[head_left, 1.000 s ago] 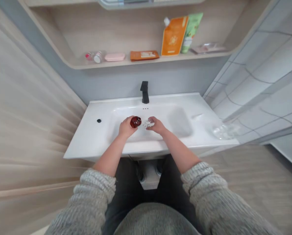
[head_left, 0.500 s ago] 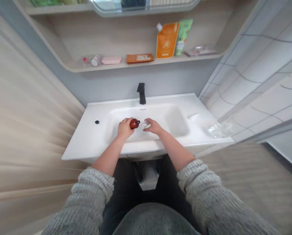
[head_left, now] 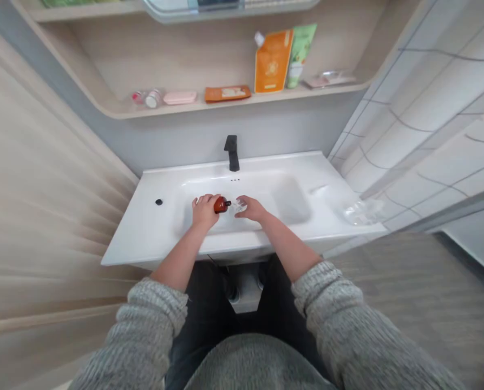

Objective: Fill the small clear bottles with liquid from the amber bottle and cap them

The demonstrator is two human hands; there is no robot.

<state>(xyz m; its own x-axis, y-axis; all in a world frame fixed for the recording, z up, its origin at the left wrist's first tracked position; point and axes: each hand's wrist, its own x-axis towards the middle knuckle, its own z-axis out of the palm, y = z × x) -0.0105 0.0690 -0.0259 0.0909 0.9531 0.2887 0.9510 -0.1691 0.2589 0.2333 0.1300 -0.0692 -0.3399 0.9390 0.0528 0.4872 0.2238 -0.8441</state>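
Amber bottle lying tilted in the left hand, its neck towards a clear piece in the right hand.
Both are held over the white basin, nearer its front edge than its back; the step in hand looks like bringing neck and clear piece together, and the next move would call for a steady grip and careful lining-up. The left fingers are wrapped around the bottle's rounded, glossy body; the right fingers are curled, part-open, about the clear piece, whose exact shape is too blurred to tell, as is whether it touches the dark, narrow neck. Crumpled, see-through plastic lies by the right front corner of the smooth, shiny surface; an angular matt black tap stands at the back edge.
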